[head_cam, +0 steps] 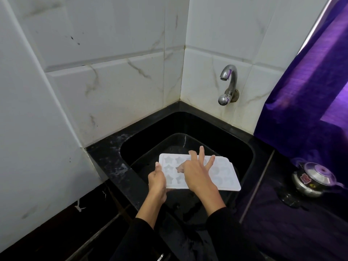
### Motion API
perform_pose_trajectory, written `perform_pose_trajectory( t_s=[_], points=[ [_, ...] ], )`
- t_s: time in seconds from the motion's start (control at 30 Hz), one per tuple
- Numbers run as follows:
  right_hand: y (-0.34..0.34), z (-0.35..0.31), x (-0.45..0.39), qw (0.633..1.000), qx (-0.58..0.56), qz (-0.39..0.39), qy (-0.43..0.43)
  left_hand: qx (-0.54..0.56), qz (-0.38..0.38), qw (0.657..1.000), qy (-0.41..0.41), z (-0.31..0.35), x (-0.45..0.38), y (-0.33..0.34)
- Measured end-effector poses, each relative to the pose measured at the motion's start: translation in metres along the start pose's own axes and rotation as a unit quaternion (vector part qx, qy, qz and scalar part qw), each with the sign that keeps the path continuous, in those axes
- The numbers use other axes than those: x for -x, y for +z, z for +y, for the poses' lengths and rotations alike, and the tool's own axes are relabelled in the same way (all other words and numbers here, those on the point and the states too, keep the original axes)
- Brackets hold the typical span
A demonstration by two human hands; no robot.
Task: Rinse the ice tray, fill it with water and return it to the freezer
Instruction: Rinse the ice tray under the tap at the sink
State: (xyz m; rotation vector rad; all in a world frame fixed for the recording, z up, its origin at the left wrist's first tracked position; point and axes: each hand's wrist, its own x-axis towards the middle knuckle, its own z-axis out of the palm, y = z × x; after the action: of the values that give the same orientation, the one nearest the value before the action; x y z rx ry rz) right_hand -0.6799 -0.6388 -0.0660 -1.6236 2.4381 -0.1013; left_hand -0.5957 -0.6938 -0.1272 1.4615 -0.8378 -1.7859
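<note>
A white ice tray with star-shaped and round moulds is held level over the black sink. My left hand grips the tray's left end, thumb on top. Over the middle of the tray lies my right hand, fingers spread, with the thumb down in one of the star moulds. A chrome tap juts from the tiled wall above the sink's far right side; no water runs from it.
A black stone counter rims the sink in a tiled corner. On the right, a purple curtain hangs down to the counter, and a steel pot with a lid stands there.
</note>
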Motion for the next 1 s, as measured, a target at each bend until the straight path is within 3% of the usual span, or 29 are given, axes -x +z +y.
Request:
perform_pose_trajectory(
  t_s=[0.53, 0.73, 1.0],
  points=[
    [0.001, -0.005, -0.005, 1.000, -0.003, 0.005, -0.001, 0.019, -0.005, 1.000, 0.006, 0.004, 0.002, -0.002],
    [-0.002, -0.009, -0.007, 0.998, -0.026, 0.051, -0.031, 0.022, -0.007, 1.000, 0.017, 0.007, 0.002, -0.004],
    [0.016, -0.025, -0.013, 0.996, 0.047, -0.006, -0.072, 0.008, -0.013, 0.999, 0.039, 0.007, 0.006, -0.005]
  ],
)
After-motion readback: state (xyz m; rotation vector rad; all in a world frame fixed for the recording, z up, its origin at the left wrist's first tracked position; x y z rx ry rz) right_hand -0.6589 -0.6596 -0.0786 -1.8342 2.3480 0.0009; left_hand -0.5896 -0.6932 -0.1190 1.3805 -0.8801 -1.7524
